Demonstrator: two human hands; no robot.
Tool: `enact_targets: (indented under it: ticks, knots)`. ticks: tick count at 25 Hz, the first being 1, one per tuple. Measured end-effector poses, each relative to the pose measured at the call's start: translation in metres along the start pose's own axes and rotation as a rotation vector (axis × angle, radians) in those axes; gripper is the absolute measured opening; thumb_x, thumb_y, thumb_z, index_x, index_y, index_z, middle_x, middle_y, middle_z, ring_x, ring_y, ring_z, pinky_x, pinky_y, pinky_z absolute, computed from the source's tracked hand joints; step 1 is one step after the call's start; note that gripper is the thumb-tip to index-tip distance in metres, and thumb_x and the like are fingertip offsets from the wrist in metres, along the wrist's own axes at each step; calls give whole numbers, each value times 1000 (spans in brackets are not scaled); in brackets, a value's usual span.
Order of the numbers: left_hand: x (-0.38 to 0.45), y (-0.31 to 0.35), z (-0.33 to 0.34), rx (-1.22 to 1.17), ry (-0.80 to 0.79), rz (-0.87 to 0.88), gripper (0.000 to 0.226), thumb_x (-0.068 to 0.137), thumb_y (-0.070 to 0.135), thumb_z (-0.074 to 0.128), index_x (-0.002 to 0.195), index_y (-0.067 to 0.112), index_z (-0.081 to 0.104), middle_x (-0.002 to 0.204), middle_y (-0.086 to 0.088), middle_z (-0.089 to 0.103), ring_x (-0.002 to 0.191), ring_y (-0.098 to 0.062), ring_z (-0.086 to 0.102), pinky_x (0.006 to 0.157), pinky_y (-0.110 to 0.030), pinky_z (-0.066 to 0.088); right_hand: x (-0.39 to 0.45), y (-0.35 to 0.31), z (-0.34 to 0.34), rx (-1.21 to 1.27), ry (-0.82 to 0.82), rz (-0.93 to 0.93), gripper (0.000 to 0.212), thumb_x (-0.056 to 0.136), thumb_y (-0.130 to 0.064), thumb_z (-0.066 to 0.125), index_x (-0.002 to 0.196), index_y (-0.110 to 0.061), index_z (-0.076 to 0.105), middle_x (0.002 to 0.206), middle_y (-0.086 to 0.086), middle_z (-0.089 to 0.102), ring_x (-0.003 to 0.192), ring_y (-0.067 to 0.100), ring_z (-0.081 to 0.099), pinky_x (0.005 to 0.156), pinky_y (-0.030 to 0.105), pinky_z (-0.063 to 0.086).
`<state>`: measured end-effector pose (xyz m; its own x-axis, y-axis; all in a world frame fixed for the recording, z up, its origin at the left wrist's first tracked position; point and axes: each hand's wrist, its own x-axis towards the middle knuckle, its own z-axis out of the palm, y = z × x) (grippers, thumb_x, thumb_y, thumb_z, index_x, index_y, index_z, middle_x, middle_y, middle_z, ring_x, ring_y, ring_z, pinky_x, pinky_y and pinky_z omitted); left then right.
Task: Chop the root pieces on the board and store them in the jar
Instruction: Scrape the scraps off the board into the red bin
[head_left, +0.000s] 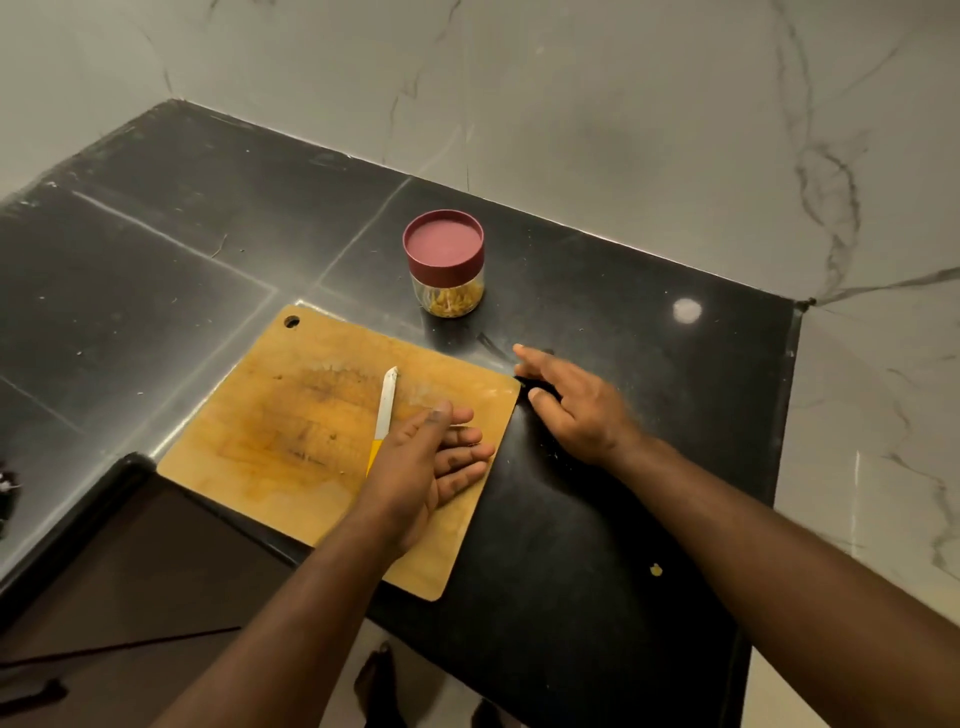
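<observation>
Lidded jar (445, 265) beyond the board's (291, 415) far edge, near the surface's back edge. Left hand (431, 457) spread flat on board beside knife (384, 410); right hand (571, 405) spread off its corner.

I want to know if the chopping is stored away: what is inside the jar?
Through the clear wall of the jar, yellowish chopped pieces fill the bottom. The maroon lid is on, so it hides the upper part.
</observation>
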<state>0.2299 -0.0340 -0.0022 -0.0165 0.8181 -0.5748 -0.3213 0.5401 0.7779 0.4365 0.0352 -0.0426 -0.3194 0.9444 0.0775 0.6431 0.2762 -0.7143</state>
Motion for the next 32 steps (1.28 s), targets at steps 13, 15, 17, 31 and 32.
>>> enact_targets:
  ticks: [13, 15, 17, 31, 32]
  knots:
    - [-21, -9, -10, 26, 7, 71, 36, 104, 37, 50, 113, 6, 66, 99, -15, 69, 98, -31, 74, 88, -42, 59, -97, 0, -28, 189, 156, 28, 34, 91, -16, 64, 123, -26, 65, 96, -12, 73, 90, 6, 70, 87, 31, 56]
    - [-28, -14, 2, -3, -28, 71, 35, 105, 37, 49, 112, 7, 66, 97, -13, 70, 96, -30, 74, 82, -38, 60, -101, 8, -36, 207, 231, 159, 35, 92, -18, 61, 125, -27, 63, 103, -12, 72, 99, 4, 67, 94, 33, 53]
    - [-35, -20, 12, -14, -60, 68, 36, 105, 38, 48, 112, 8, 65, 96, -12, 70, 97, -29, 74, 83, -38, 61, -114, 1, -28, 142, 207, 223, 44, 90, -29, 54, 134, -29, 56, 120, -10, 66, 113, 2, 59, 103, 32, 46]
    - [-74, -56, -15, -153, -151, -117, 42, 103, 41, 49, 116, 6, 67, 97, -13, 75, 98, -29, 74, 79, -36, 61, -70, -33, 4, 361, 235, 305, 43, 82, -23, 51, 123, -16, 64, 111, -5, 70, 107, 6, 63, 102, 39, 48]
    - [-78, -60, -20, -148, -174, -137, 42, 103, 42, 49, 117, 6, 67, 98, -13, 75, 99, -30, 74, 81, -37, 61, -79, -40, 13, 341, 147, 244, 43, 84, -22, 50, 125, -16, 63, 113, -4, 70, 109, 6, 63, 101, 37, 48]
